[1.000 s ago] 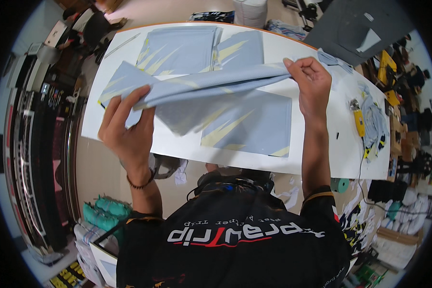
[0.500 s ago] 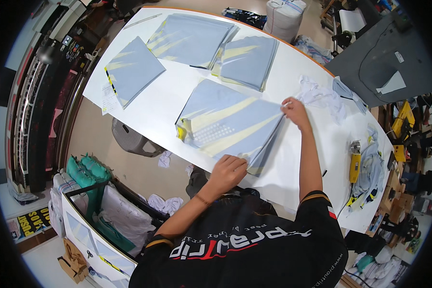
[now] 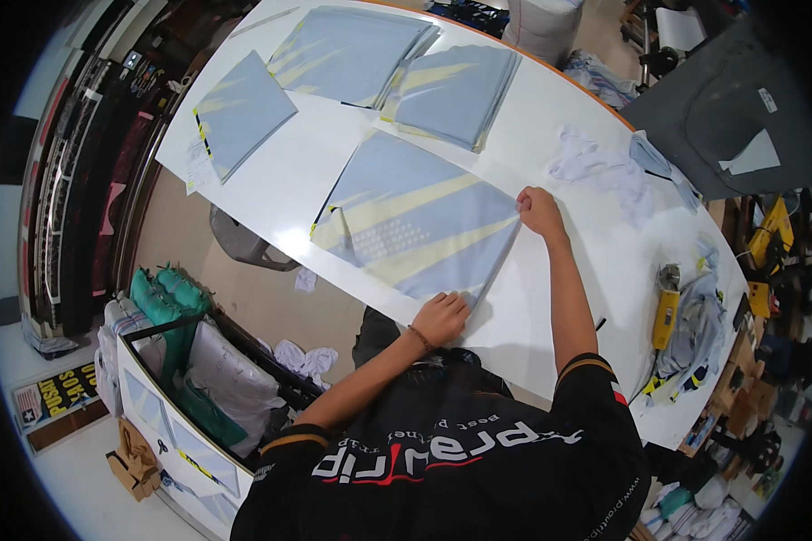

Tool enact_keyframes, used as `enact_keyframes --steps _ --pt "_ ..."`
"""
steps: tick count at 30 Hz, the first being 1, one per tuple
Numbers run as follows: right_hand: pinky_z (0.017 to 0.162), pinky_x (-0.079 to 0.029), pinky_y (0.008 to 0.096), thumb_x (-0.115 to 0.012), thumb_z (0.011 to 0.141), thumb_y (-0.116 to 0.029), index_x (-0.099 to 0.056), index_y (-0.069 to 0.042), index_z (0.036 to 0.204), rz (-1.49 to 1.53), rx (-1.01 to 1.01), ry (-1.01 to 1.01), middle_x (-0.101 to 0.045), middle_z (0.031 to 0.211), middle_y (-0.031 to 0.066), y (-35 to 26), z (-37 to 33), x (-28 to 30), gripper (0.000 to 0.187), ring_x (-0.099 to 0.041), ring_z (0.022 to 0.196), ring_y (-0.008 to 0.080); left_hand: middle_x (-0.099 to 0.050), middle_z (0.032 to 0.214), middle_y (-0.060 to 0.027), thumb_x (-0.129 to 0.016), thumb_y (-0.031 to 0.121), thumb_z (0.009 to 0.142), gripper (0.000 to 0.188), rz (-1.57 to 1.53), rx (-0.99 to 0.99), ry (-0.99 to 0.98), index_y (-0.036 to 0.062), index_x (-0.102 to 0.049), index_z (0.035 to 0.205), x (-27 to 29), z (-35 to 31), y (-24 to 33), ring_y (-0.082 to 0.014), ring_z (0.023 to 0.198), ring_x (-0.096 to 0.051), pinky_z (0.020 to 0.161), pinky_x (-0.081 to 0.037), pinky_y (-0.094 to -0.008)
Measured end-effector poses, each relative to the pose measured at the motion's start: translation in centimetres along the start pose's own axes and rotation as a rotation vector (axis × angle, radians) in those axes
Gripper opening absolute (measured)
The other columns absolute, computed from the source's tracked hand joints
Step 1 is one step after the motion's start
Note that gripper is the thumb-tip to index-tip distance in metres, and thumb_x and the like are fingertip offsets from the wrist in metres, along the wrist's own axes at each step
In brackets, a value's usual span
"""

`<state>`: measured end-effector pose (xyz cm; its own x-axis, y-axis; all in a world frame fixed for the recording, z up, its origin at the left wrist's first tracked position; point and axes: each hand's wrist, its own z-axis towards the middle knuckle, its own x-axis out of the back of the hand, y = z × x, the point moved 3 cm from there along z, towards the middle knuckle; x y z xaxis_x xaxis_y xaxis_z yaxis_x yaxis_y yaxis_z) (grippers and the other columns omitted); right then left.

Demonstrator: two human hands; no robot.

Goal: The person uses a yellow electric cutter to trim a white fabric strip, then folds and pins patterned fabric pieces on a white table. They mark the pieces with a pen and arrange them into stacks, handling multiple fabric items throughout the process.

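You have one grey and yellow fabric panel [image 3: 415,225] lying flat on the white tabletop [image 3: 568,261], near its front edge and right in front of you. Your left hand [image 3: 440,317] presses on the near corner of the panel, fingers bent down on the cloth. Your right hand [image 3: 539,209] is at the far right corner, and its fingers look closed on the edge, pinching it. The panel is spread almost smooth; only its left corner shows a small fold, so I judge the laying of this piece is nearly finished and only a little smoothing is left.

Three other places are already filled. One folded piece [image 3: 241,110] lies at the left edge of the tabletop, a bigger stack [image 3: 356,52] lies at the far side, and one more stack [image 3: 456,95] sits just beside that one. They all look tidy and need nothing.

On your right there is some loose white cloth [image 3: 595,167], apart from the panel. Further right, near the tabletop edge, a yellow tool [image 3: 665,307] lies next to a heap of grey fabric [image 3: 699,334]. This heap is not sorted, so I think more pieces may wait there
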<state>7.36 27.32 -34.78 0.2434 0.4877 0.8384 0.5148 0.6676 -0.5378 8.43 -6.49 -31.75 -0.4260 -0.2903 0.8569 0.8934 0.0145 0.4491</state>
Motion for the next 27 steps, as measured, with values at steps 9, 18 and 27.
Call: enact_keyframes --steps 9,18,27 --pt "0.087 -0.053 0.0478 -0.077 0.085 -0.029 -0.069 -0.006 0.103 -0.128 -0.147 -0.139 -0.071 0.108 0.0145 -0.5 -2.5 0.0 0.03 -0.067 0.105 0.0367 -0.061 0.112 -0.01 -0.071 0.019 0.078 0.042 0.094 0.02 -0.168 0.0102 -0.064 0.119 -2.8 -1.1 0.3 -0.0289 0.104 -0.06 0.087 -0.051 -0.0421" --pt "0.087 -0.057 0.0497 -0.075 0.078 -0.043 -0.074 -0.004 0.104 -0.325 -0.57 -0.427 -0.074 0.11 0.0185 8.7 -22.7 1.0 0.047 -0.07 0.105 0.0376 -0.064 0.109 -0.0093 -0.069 0.021 0.079 0.024 0.008 -0.135 -0.255 0.0122 -0.068 0.102 -2.2 -4.2 0.7 -0.0273 0.11 -0.061 0.092 -0.051 -0.043" --pt "0.073 -0.057 0.0438 -0.087 0.07 -0.043 -0.072 -0.002 0.089 -0.128 -0.774 -0.296 -0.073 0.085 0.016 4.1 -30.4 2.9 0.048 -0.073 0.083 0.0344 -0.067 0.106 -0.0103 -0.073 0.03 0.084 0.033 -0.234 0.086 -0.41 0.0127 -0.069 0.111 2.4 -0.5 -1.4 -0.0322 0.106 -0.064 0.092 -0.051 -0.0452"
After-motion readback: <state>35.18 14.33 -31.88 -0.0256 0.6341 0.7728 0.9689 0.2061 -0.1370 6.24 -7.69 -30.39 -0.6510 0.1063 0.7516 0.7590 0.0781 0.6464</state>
